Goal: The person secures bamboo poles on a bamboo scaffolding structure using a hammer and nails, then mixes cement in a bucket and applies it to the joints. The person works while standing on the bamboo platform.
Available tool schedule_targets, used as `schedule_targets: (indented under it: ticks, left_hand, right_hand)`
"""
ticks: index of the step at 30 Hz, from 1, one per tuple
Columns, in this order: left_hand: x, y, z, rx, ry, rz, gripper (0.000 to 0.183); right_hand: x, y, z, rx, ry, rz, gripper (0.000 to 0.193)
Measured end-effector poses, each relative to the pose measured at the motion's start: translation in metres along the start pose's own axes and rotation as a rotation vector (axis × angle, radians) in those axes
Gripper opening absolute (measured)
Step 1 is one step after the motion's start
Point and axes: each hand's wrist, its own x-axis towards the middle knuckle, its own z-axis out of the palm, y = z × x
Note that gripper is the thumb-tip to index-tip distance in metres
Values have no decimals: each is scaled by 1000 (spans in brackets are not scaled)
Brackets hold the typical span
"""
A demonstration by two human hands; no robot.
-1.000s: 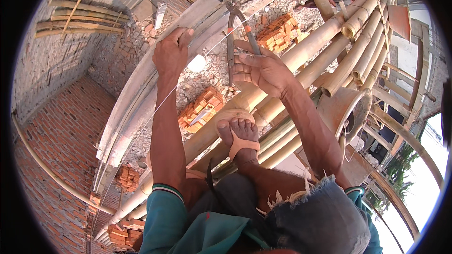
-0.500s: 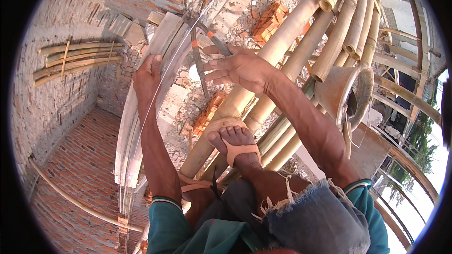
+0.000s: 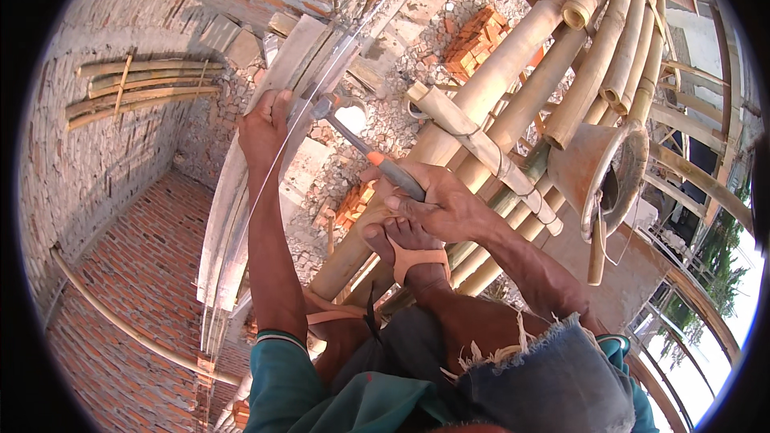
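My right hand (image 3: 437, 199) is wrapped round the grey and orange handle of a hammer (image 3: 353, 140). The hammer's head lies close beside my left hand (image 3: 267, 124), at the side of a long grey plank form (image 3: 228, 216). My left hand's fingers are closed at the plank's upper edge; whatever they pinch, if anything, is hidden. A taut white string (image 3: 321, 80) runs along the plank and passes over my left hand and forearm.
My sandalled foot (image 3: 413, 248) rests on thick bamboo poles (image 3: 481, 72); a short bamboo piece (image 3: 473, 140) lies across them. Far below are rubble and stacked orange bricks (image 3: 479, 42). A brick wall (image 3: 136, 248) drops away at left. A bucket (image 3: 589, 164) stands at right.
My right hand has moved down and nearer, its fingers now closed round the hammer handle. The hammer head has come beside my left hand. The view has shifted slightly.
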Motion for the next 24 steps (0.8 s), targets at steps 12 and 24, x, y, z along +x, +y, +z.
schedule_targets:
  ticks: [12,24]
  left_hand:
    - [-3,-2,-4,151,-17,-4,34]
    - [-5,-5,-2,121,76,63,37]
  right_hand:
    - [-32,46,4,-197,357,-388,32]
    - [-58,13,5,-162,648,-765,34]
